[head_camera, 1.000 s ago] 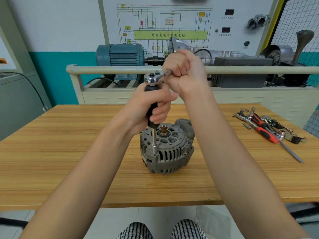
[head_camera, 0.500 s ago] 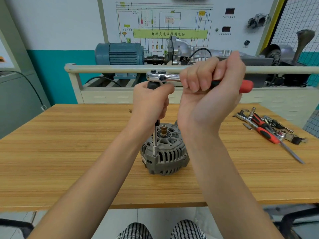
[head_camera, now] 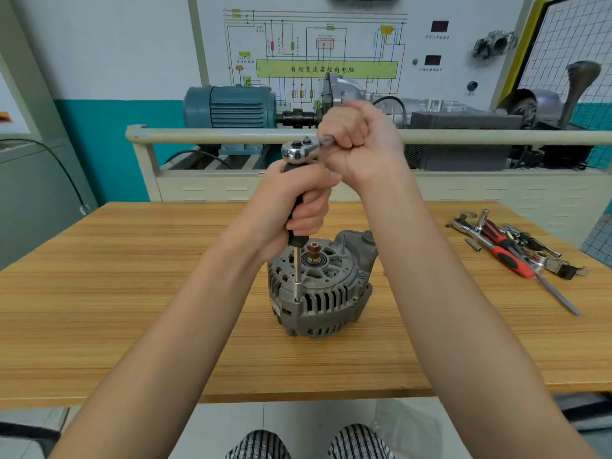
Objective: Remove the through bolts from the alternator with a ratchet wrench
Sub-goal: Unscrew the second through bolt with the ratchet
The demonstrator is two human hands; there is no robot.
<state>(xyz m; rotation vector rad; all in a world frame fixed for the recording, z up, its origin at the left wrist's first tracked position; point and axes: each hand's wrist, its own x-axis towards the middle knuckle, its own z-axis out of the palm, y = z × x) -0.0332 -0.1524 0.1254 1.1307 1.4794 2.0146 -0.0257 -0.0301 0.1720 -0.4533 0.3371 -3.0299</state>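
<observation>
Matt grey cast-metal alternator, wood-grain table

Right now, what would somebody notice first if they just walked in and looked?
Probably the two hands in the middle: the left hand grips a black driver handle standing upright on the grey alternator, while the right hand holds the shiny ratchet wrench on top. Next, the red-handled tools scattered at the wooden table's right side.
</observation>
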